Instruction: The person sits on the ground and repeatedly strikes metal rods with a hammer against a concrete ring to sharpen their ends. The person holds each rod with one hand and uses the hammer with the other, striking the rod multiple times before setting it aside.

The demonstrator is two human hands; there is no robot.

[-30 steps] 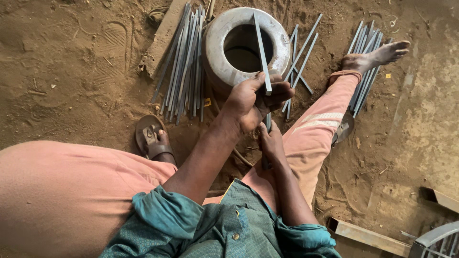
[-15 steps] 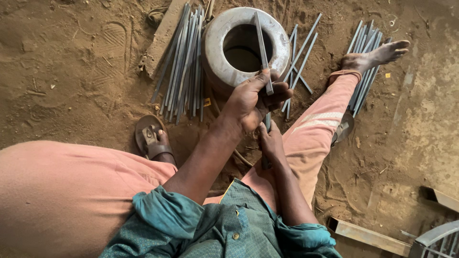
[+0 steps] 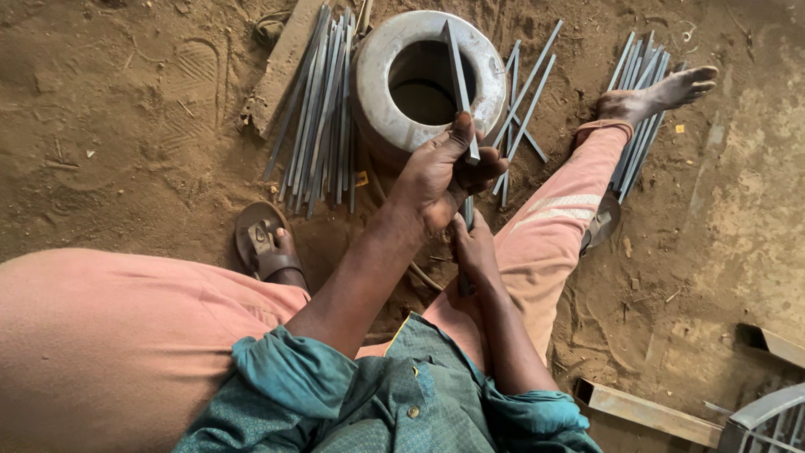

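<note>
I sit on sandy ground and hold a long flat grey metal strip [image 3: 458, 75] upright in front of me with both hands. My left hand [image 3: 438, 174] grips it higher up, with the thumb pressed along the strip. My right hand [image 3: 475, 252] is closed around its lower end, between my knees. The strip's top end reaches over the mouth of a round metal pot [image 3: 377, 80] standing just beyond my hands.
Bundles of similar grey strips lie left of the pot [image 3: 319, 109], right of it [image 3: 527, 92] and under my bare foot [image 3: 641, 96]. A wooden plank [image 3: 285, 63] lies at the far left. My sandalled foot [image 3: 267, 250] is near. A metal bar [image 3: 641, 411] and a grate [image 3: 767, 418] lie at the lower right.
</note>
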